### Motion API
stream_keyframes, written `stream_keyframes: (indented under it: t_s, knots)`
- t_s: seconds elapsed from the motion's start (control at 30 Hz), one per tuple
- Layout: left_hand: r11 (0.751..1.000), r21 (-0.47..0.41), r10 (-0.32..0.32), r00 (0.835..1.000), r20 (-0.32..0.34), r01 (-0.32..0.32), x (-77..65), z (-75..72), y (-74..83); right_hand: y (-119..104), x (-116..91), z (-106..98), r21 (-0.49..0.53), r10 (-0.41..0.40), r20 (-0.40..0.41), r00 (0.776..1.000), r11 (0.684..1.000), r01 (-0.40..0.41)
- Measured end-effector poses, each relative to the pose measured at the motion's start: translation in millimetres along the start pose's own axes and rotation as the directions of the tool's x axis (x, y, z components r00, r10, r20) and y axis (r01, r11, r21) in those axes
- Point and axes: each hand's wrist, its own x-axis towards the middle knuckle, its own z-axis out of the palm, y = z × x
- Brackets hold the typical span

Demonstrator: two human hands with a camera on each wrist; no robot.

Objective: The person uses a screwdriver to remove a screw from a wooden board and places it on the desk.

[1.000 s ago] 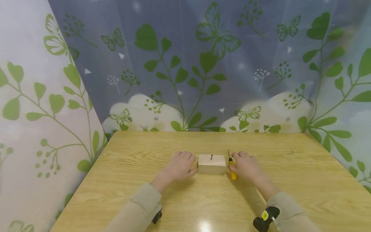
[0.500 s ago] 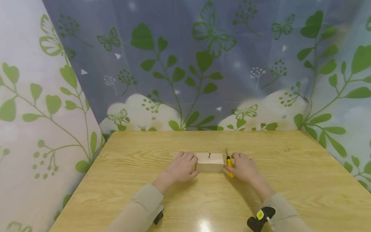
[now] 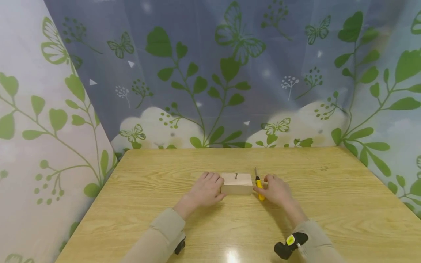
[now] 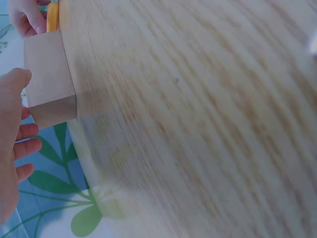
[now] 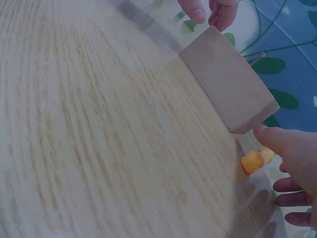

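Note:
A pale wooden block (image 3: 236, 184) lies on the table in the head view, with a small dark screw (image 3: 236, 175) standing in its top. My left hand (image 3: 205, 188) is at the block's left end, its relaxed fingertips against or very near that end. To the right of the block lies a screwdriver (image 3: 260, 190) with a yellow handle and a black collar, its metal tip pointing away. My right hand (image 3: 276, 190) reaches over the handle, thumb towards the block's right end. In the right wrist view the thumb (image 5: 267, 136) is by the block's corner and the fingers are spread apart.
The wood-grained table (image 3: 158, 160) spreads around the block. Behind it hangs a blue patterned curtain (image 3: 184, 91), with a pale leaf-patterned one (image 3: 39, 146) on the left. A black device (image 3: 291, 244) is strapped at the right wrist.
The left hand has moved right, closing the small gap to the block's left end. My right thumb has come across the screwdriver handle towards the block. The view has shifted slightly.

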Motion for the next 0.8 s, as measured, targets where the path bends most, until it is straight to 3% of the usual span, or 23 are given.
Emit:
stream_keyframes:
  t_s: [0.57,0.8]
  knots:
    - [1.000,-0.027,-0.015,1.000,0.008,0.015,1.1,1.4,1.7,-5,-1,14,-0.185,0.060,-0.036,0.998,0.980,-0.066]
    - [1.000,-0.023,-0.013,1.000,-0.013,0.012,2.7,4.0,1.7,-7,-1,16,-0.188,0.060,-0.074,0.995,0.979,-0.073]
